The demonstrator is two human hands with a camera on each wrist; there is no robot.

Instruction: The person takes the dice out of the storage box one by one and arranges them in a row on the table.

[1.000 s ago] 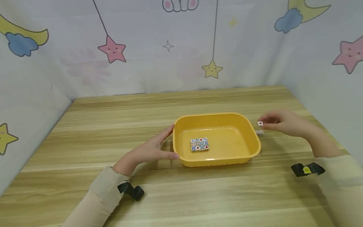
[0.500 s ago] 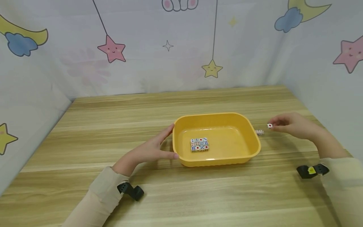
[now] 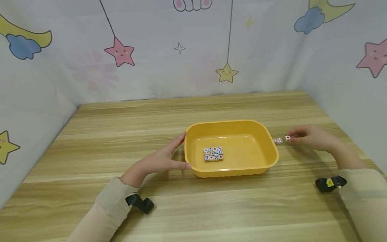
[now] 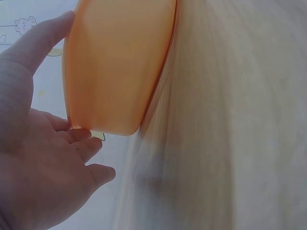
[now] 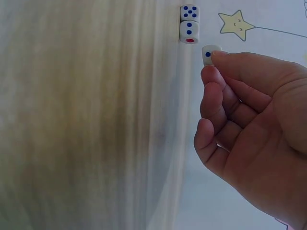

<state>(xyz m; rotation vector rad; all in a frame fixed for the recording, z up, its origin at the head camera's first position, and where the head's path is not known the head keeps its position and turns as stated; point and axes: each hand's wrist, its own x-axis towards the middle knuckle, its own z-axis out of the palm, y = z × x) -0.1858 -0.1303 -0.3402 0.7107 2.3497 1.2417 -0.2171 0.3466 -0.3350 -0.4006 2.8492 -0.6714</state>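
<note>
Held die [image 3: 287,138]: lower than 0.5 s ago; well R of pos. 1 s ago, when up by R rim of tray [image 3: 239,153]. Now just R of dice row [image 3: 277,141], approx. in line, slight gap btwn. Contact w/ table [image 3: 136,121]: can't tell.
Meaning (judged): prob. a placing step at row's R end, under way; no join to row yet.
R hand [image 3: 314,137]: thumb & index clamped on held die; other fingers curled in, close together (R wrist view).
L hand [image 3: 163,159]: thumb & index wide apart, laid against L end of tray; thumb tip at near-L corner, index tip toward far L. No shift seen vs 1 s ago.
Tray: yellow, flat on table, btwn both hands; unmoved.
Dice block [image 3: 213,154]: inside tray, L part, toward near side; tightly packed, 4 across, 3 rows of faces readable. Layers unclear, so total not fixed.
Dice row: on table, just R of tray; 2 dice seen, touching each other. Contact w/ tray: can't tell.
Qty, work area: tray 1, held die 1, row dice 2, hands 2, sleeves [image 3: 105,208] 2, wrist units [image 3: 140,202] 2.
Qty, backdrop [image 3: 181,77]: pink stars [image 3: 120,52] 2, smiling yellow stars [image 3: 226,73] 2, moons [image 3: 43,38] 2, clouds [image 3: 23,47] 2.
</note>
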